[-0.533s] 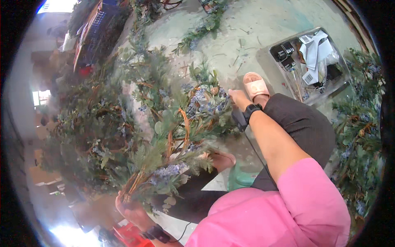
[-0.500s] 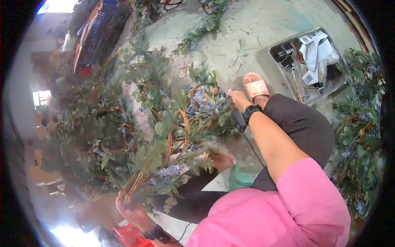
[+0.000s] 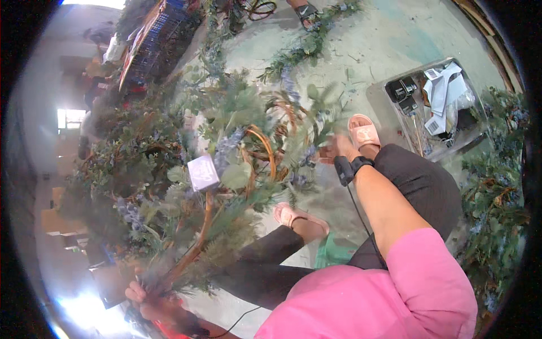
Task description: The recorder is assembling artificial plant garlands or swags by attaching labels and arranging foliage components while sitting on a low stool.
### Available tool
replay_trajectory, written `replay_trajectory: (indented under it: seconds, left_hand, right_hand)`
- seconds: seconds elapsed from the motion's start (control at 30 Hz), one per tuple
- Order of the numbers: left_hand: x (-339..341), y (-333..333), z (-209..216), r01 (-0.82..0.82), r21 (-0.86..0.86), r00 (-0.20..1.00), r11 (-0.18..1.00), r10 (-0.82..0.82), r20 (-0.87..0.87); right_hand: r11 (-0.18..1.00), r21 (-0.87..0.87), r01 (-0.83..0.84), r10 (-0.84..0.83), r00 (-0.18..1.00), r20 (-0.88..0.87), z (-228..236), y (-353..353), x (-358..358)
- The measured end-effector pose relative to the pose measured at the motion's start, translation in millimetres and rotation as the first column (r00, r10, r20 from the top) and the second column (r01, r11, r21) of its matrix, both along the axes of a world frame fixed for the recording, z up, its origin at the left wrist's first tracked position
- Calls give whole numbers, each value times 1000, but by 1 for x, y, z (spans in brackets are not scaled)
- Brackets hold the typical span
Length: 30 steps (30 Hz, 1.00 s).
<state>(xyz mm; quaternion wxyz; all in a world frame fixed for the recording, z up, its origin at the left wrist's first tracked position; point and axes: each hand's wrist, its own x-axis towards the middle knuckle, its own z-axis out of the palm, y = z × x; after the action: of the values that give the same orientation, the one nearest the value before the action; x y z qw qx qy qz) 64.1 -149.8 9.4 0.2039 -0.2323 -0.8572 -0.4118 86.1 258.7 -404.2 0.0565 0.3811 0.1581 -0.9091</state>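
My left hand (image 3: pixel 158 305), low on the left, is closed round the brown stem end of a greenery garland (image 3: pixel 200 231). Pine sprigs, round leaves and blue berries cover its twisted brown vine, which reaches up and to the right across my lap. A small pale square tag (image 3: pixel 203 173) shows against the foliage. My right hand (image 3: pixel 341 148) is next to the garland's far right side, by my sandal. Motion smears its fingers, so I cannot see whether they grip a sprig. Parts of the garland are blurred too.
More berry garlands (image 3: pixel 130 169) are heaped on the left, and others (image 3: pixel 497 209) lie along the right. A clear plastic bin (image 3: pixel 460 148) with papers and black boxes stands at the right. A blue crate (image 3: pixel 161 42) is at the upper left. Another person's sandalled foot (image 3: pixel 305 12) shows at the top.
My left hand has moved left and down with the stem end. The garland has shifted, and the pale tag now shows. The view has shifted, bringing more of the other person's foot in.
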Motion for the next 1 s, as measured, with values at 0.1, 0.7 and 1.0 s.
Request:
replay_trajectory:
  seconds: [0.1, 0.7, 1.0]
  left_hand:
    - [-11, -3, -2, -264, -175, 959, 949, 239, -153]
    - [-31, 18, -21, 231, 124, 963, 965, -244, 110]
    - [-48, 19, -47, 241, 660, 737, 712, -577, 353]
  right_hand:
    - [977, -202, 67, -61, 998, 35, -30, -3, 3]
    - [-700, 585, -410, 243, 633, 735, -170, -36, -21]
    - [-108, 963, -246, -489, 857, 164, -21, 23, -6]
